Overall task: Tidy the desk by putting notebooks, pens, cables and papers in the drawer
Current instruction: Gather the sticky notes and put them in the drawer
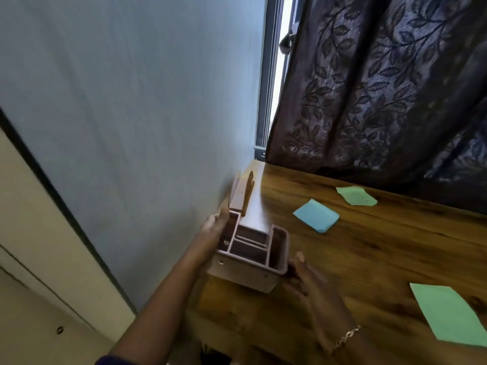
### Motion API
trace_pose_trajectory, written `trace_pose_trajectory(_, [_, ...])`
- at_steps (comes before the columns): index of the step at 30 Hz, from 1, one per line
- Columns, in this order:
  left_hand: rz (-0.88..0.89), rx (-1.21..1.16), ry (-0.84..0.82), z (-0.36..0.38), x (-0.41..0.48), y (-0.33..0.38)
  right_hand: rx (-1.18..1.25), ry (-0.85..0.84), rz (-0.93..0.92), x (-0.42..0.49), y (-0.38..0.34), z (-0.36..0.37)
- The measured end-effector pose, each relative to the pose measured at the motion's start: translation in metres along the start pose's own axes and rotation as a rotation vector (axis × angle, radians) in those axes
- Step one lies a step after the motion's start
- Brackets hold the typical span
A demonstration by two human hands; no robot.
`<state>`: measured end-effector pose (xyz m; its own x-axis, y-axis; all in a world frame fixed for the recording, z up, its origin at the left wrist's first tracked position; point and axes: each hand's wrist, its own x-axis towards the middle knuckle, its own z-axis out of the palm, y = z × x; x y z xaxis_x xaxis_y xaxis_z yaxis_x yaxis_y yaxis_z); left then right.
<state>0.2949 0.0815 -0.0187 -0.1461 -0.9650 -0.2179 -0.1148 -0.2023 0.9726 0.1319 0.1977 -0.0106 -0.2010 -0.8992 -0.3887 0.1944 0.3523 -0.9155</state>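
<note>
A pinkish-brown desk organiser (250, 255) with several open compartments sits at the left edge of the wooden counter (369, 259), close against the pale blue wall (131, 101). The left hand (213, 233) presses flat against the organiser's left wall, fingers stretched forward along it, so this grip is open-palmed and bracing the side, not wrapped round it. The right hand (303, 275) is at the organiser's near right corner, thumb raised beside the rounded end compartment, fingers loosely curved; whether they actually clasp the wall cannot be told through the blur. A thin chain bracelet (347, 335) circles the right wrist.

Between the two grips, the compartments look empty apart from a small pale mark in the left one, too blurred to read. Beyond the left grip, a taller slotted section (242, 193) of the organiser stands upright by the wall.

To the right of the right grip, well apart from it, a blue sticky-note pad (316, 216) lies on the counter, and further off a light green note (355, 196). Nearer the person and right of that grip lies a larger green paper (450, 314). No writing is legible on any of them. A dark leaf-patterned curtain (382, 88) hangs behind the counter beside a window frame (271, 75).
</note>
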Motion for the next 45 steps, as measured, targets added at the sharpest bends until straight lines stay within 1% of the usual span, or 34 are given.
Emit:
trace_pose_trajectory(2, [-0.028, 0.068, 0.002, -0.012, 0.000, -0.006, 0.009, 0.001, -0.018, -0.007, 0.009, 0.011])
trace_pose_trajectory(5, [-0.045, 0.161, -0.037, -0.026, -0.001, -0.017, -0.010, 0.023, -0.045, -0.014, 0.021, 0.025])
trace_pose_trajectory(10, [-0.015, 0.247, -0.038, -0.035, -0.003, -0.023, -0.059, 0.035, -0.100, -0.021, 0.030, 0.040])
trace_pose_trajectory(12, [0.009, 0.332, -0.014, -0.034, -0.006, -0.025, -0.063, 0.058, -0.120, -0.023, 0.030, 0.044])
trace_pose_trajectory(14, [0.107, 0.548, 0.054, -0.033, -0.013, -0.024, -0.043, 0.089, -0.141, -0.026, 0.029, 0.046])
trace_pose_trajectory(16, [0.275, 0.874, 0.118, -0.029, -0.023, -0.021, -0.048, 0.120, -0.183, -0.027, 0.031, 0.045])
trace_pose_trajectory(17, [0.366, 1.013, 0.112, -0.025, -0.026, -0.019, -0.061, 0.147, -0.211, -0.028, 0.033, 0.043])
trace_pose_trajectory(19, [0.524, 1.178, 0.070, -0.017, -0.032, -0.016, -0.109, 0.222, -0.252, -0.027, 0.040, 0.035])
trace_pose_trajectory(20, [0.601, 1.206, 0.052, -0.011, -0.036, -0.015, -0.133, 0.257, -0.263, -0.027, 0.044, 0.030])
trace_pose_trajectory(23, [0.814, 1.130, -0.054, 0.014, -0.052, -0.012, -0.223, 0.348, -0.283, -0.031, 0.055, 0.010])
trace_pose_trajectory(25, [0.879, 1.124, -0.192, 0.037, -0.062, -0.015, -0.263, 0.368, -0.275, -0.036, 0.061, -0.008])
trace_pose_trajectory(27, [0.894, 1.181, -0.339, 0.059, -0.067, -0.023, -0.282, 0.385, -0.254, -0.040, 0.064, -0.027])
trace_pose_trajectory(29, [0.926, 1.202, -0.452, 0.083, -0.071, -0.030, -0.303, 0.427, -0.252, -0.043, 0.065, -0.053])
trace_pose_trajectory(32, [0.880, 1.162, -0.587, 0.118, -0.078, -0.035, -0.317, 0.480, -0.227, -0.043, 0.065, -0.095])
trace_pose_trajectory(35, [0.767, 1.069, -0.626, 0.160, -0.078, -0.032, -0.347, 0.545, -0.222, -0.038, 0.065, -0.148])
trace_pose_trajectory(39, [0.618, 1.039, -0.574, 0.224, -0.064, -0.030, -0.371, 0.660, -0.222, -0.038, 0.052, -0.222])
trace_pose_trajectory(42, [0.543, 1.104, -0.502, 0.268, -0.050, -0.029, -0.423, 0.752, -0.197, -0.041, 0.041, -0.279])
trace_pose_trajectory(45, [0.462, 1.147, -0.470, 0.307, -0.039, -0.024, -0.480, 0.867, -0.155, -0.040, 0.033, -0.336])
